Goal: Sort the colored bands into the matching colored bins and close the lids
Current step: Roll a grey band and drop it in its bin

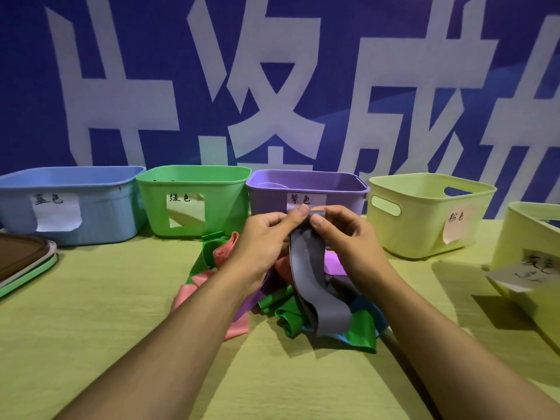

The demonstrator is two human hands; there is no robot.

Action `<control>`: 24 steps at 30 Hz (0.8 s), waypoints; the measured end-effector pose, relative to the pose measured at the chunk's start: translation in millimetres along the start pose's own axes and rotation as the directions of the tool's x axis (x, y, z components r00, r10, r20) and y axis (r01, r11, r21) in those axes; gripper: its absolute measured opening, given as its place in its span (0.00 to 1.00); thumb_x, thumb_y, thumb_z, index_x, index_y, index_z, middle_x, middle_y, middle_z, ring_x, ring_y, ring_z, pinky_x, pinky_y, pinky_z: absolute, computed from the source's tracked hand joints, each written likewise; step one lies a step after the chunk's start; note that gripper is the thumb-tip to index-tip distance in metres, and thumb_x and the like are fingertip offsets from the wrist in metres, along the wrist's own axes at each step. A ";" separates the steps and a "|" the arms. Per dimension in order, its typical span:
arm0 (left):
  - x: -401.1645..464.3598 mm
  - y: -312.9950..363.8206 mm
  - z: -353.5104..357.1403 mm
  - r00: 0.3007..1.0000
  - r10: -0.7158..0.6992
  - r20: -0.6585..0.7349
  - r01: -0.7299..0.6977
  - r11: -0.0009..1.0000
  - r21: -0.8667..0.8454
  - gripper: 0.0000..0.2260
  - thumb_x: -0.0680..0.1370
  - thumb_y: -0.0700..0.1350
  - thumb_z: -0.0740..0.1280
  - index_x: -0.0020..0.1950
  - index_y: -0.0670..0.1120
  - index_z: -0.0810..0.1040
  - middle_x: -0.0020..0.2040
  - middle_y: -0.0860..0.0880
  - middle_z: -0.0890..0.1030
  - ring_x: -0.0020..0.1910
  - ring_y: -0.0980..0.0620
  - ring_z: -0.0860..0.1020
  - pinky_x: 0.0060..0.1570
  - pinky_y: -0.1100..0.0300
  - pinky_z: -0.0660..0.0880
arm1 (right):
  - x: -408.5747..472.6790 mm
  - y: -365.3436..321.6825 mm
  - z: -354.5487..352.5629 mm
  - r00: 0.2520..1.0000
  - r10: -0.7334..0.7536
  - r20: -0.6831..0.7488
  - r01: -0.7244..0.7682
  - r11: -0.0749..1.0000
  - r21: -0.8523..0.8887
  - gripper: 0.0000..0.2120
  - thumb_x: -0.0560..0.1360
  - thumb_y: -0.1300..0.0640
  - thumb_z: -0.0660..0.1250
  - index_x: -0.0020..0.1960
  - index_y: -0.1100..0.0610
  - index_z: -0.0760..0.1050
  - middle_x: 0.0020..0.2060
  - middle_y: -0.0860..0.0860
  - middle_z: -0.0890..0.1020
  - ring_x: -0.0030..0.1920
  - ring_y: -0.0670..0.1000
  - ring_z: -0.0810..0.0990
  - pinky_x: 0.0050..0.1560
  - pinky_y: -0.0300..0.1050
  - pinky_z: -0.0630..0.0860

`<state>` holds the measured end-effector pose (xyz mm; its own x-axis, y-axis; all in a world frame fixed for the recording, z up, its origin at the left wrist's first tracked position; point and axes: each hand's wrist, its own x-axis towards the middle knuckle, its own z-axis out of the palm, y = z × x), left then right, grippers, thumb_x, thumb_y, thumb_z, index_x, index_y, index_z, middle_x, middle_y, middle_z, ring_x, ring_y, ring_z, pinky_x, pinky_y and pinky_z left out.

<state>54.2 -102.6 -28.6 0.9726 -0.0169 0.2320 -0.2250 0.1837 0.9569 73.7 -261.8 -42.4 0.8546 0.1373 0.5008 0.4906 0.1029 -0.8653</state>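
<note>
While the blue banner [272, 71] with its huge white characters is filling the background, the table [91, 313], under a yellow-green cloth, is carrying a row of open bins along its far edge: a blue bin [69, 204], a green bin [194, 198], a purple bin [306, 189] and a pale yellow bin [424, 213], each wearing a handwritten paper label. A further pale yellow bin [527, 268] is sitting at the right edge, turned at an angle, probably so its grey label faces the person. A stack of lids [21, 262] is lying at the far left, so no bin is covered yet.

The heap of bands [272, 298], pink, green, purple and blue, is lying tangled in the middle of the table, still largely unsorted by the look of it. The grey band [315, 286] is hanging above it, its lower end draping onto the heap. The left hand [266, 237] and right hand [345, 237] are each pinching its top edge in a thumb-and-finger grip, apparently to lift it free. The tangle beneath may be dragging on it.
</note>
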 end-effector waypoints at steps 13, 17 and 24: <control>-1.5 -0.3 1.5 0.997 0.066 0.034 -0.067 0.997 0.028 0.04 0.78 0.42 0.74 0.49 0.43 0.85 0.48 0.41 0.87 0.48 0.46 0.85 0.53 0.52 0.80 | -1.5 -7.9 2.8 0.990 0.083 -0.112 -0.096 0.988 -0.119 0.32 0.69 0.33 0.70 0.46 0.64 0.84 0.41 0.68 0.82 0.37 0.55 0.77 0.37 0.47 0.76; -0.8 -2.0 1.4 0.996 0.074 0.040 -0.075 0.997 0.025 0.05 0.77 0.44 0.74 0.50 0.44 0.85 0.49 0.42 0.87 0.51 0.46 0.85 0.55 0.54 0.80 | -3.3 -10.3 5.0 0.990 0.037 -0.138 -0.053 0.992 -0.115 0.27 0.71 0.37 0.70 0.43 0.63 0.83 0.39 0.64 0.83 0.38 0.51 0.79 0.41 0.50 0.75; -1.2 -2.8 1.5 0.993 0.086 0.083 -0.089 0.996 0.026 0.08 0.74 0.39 0.76 0.53 0.44 0.85 0.49 0.44 0.88 0.49 0.50 0.86 0.50 0.60 0.80 | -1.1 -12.9 3.7 0.981 -0.018 -0.195 0.001 0.996 -0.086 0.16 0.70 0.40 0.72 0.37 0.53 0.82 0.32 0.50 0.83 0.37 0.48 0.79 0.43 0.50 0.77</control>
<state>53.6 -104.6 -31.3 0.9413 -0.0820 0.3274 -0.3119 0.1588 0.9367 65.8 -259.7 -31.7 0.8624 -0.0595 0.5027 0.5044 0.0182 -0.8633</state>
